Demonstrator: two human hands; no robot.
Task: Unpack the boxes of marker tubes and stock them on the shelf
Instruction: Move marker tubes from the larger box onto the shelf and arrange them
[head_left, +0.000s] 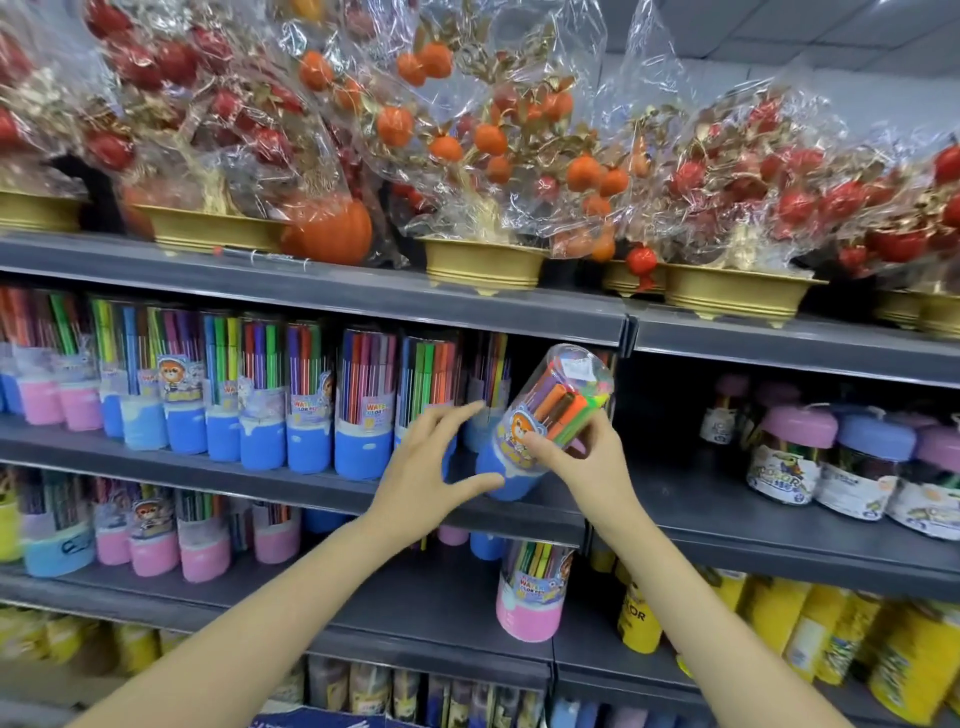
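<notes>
Right hand (582, 460): fingers curled round one tilted tube (540, 431), blue base low-left on the shelf edge (519, 506), clear cap up-right, markers showing inside.
Left hand (423, 475): spread, fingers straight, thumb touching the tube's blue base; nothing gripped.
Middle shelf, left of the hands: one row of upright tubes (311, 400), about eight blue-based at the front, two pink-based (62, 405) at far left; more behind, count unclear.
Shelf below: four pink-based tubes (205, 545) at left, one pink-based tube (532, 592) standing alone under the hands.
Top shelf: about six gold pots (483, 262) of wrapped artificial fruit trees.
Right bay: three lidded jars (789, 454), yellow tubs (826, 631) beneath.
</notes>
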